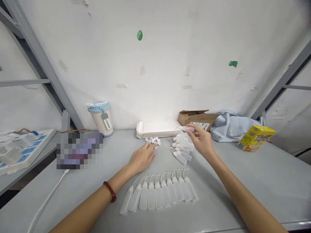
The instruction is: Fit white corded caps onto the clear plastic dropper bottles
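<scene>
My right hand (202, 139) pinches a small translucent plastic bottle (187, 128) between thumb and fingers, with its narrow end to the left. Below that hand lies a loose pile of similar bottles (182, 156) with thin white strap-like ends. My left hand (143, 158) rests palm down on the table, fingers stretched out to a small heap of white caps (153, 140); the fingertips touch or nearly touch the nearest ones. Closer to me, several bottles (158, 196) lie side by side in a row, their curved white straps pointing away.
Behind the caps are stacked white trays (160, 127) and an open cardboard box (198, 118). A tumbler (100, 119), a pixelated device (79, 151) and its white cable (47, 199) are on the left. A yellow carton (256, 138) and light-blue cloth (230, 125) sit on the right.
</scene>
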The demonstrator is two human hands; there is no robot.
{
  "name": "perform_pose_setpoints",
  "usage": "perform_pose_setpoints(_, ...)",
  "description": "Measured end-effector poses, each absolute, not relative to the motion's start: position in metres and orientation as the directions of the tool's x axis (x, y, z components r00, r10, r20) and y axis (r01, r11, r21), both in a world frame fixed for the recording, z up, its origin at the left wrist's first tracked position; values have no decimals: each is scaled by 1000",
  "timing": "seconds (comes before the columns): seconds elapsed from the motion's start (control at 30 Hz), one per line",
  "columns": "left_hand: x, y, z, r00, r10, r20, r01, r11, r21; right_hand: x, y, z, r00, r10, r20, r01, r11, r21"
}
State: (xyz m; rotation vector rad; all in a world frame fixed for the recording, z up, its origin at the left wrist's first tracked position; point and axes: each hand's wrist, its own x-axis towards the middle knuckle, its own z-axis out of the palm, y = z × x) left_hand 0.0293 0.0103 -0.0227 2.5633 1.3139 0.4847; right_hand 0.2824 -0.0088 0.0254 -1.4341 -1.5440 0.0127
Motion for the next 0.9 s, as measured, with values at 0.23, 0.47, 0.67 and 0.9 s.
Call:
perform_pose_setpoints(0.23,28,10,-24,538,819,201,738,-573,358,287,1,10,26,832,554,878,245,-411)
perform_pose_setpoints(0.47,26,10,-24,499,840,214,731,-540,417,295,7,-4,-22,859,511,925,212,-316)
perform_pose_setpoints(0.67,23,11,-24,490,848,202,718,-524,459,289,0,5,-47,850,524,942,212,-259)
perform_pose_setpoints(0.9,20,7,-19,479,860,176,709,-497,500,260,-30,34,-71,911,407,949,188,-255)
